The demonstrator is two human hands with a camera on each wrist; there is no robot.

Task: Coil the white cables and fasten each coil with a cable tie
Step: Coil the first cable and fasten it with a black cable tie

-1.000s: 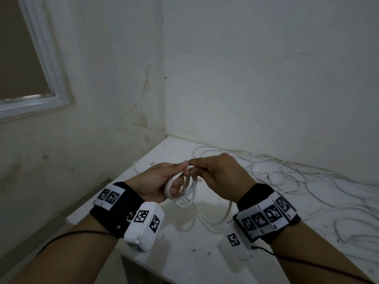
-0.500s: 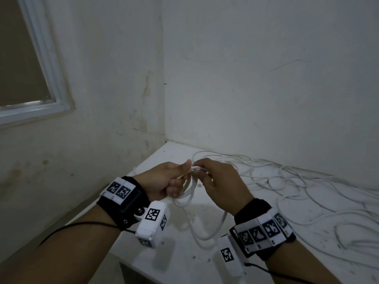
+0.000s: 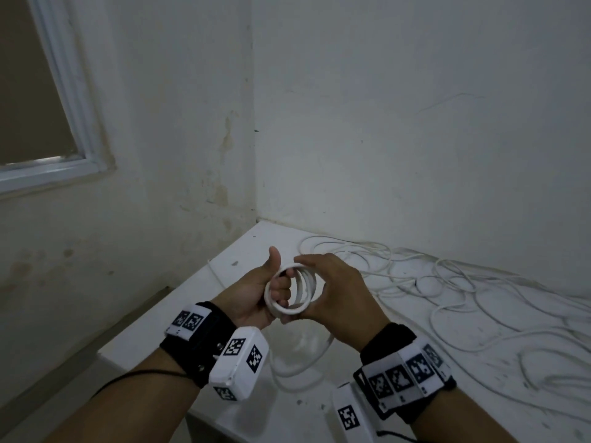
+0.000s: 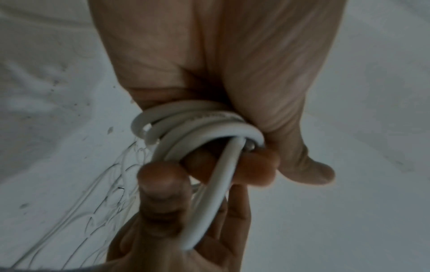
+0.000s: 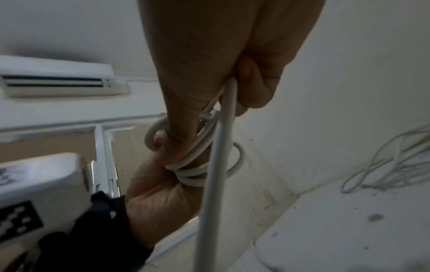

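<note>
Several turns of white cable form a small coil (image 3: 289,310) wound round the curled fingers of my left hand (image 3: 279,294), whose thumb (image 3: 275,259) points up. In the left wrist view the coil (image 4: 197,127) sits against the palm. My right hand (image 3: 323,287) cups the coil's right side and grips the free strand (image 5: 221,147). That strand hangs in a slack loop (image 3: 307,362) down to the white table (image 3: 179,318). No cable tie shows.
Many loose white cables (image 3: 447,298) sprawl over the table's right and back parts, by the wall. The table fits into a wall corner; its left edge drops to the floor. A window (image 3: 48,123) is on the left wall, an air conditioner (image 5: 58,81) above.
The fingertips were pinched together on top of a loose loop. Now my left thumb is raised, the turns sit tighter round my left fingers, and my right hand has swung round the coil's right side.
</note>
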